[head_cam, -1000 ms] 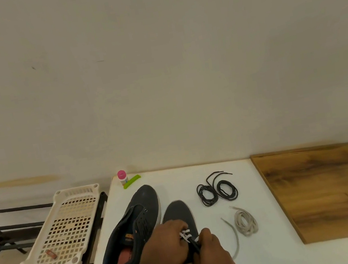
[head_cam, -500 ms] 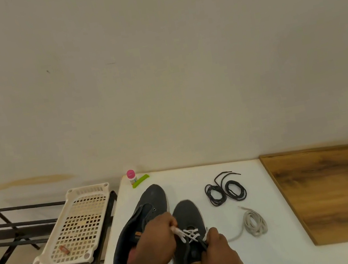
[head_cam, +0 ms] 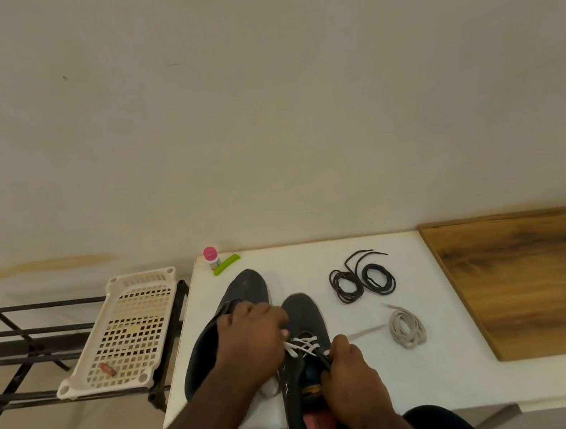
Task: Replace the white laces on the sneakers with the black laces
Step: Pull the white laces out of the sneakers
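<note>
Two dark grey sneakers lie on the white table (head_cam: pixel 433 369). The left sneaker (head_cam: pixel 245 289) has no lace and sits partly under my left forearm. The right sneaker (head_cam: pixel 300 311) still carries a white lace (head_cam: pixel 306 345) crossed through its lower eyelets. My left hand (head_cam: pixel 252 337) pinches the white lace at its left side. My right hand (head_cam: pixel 351 376) grips the shoe's tongue and right eyelet edge. Two coiled black laces (head_cam: pixel 362 277) lie beyond the shoes to the right. A loose white lace (head_cam: pixel 405 327) is coiled just below them.
A wooden board (head_cam: pixel 550 280) covers the table's right part. A small pink-capped bottle (head_cam: pixel 211 258) and a green stick (head_cam: pixel 226 264) stand at the table's back left corner. A cream plastic basket (head_cam: pixel 124 333) rests on a black metal rack (head_cam: pixel 8 357) to the left.
My left hand has pulled away to the left from my right hand, uncovering the crossed white lace on the right sneaker. The camera view has shifted slightly.
</note>
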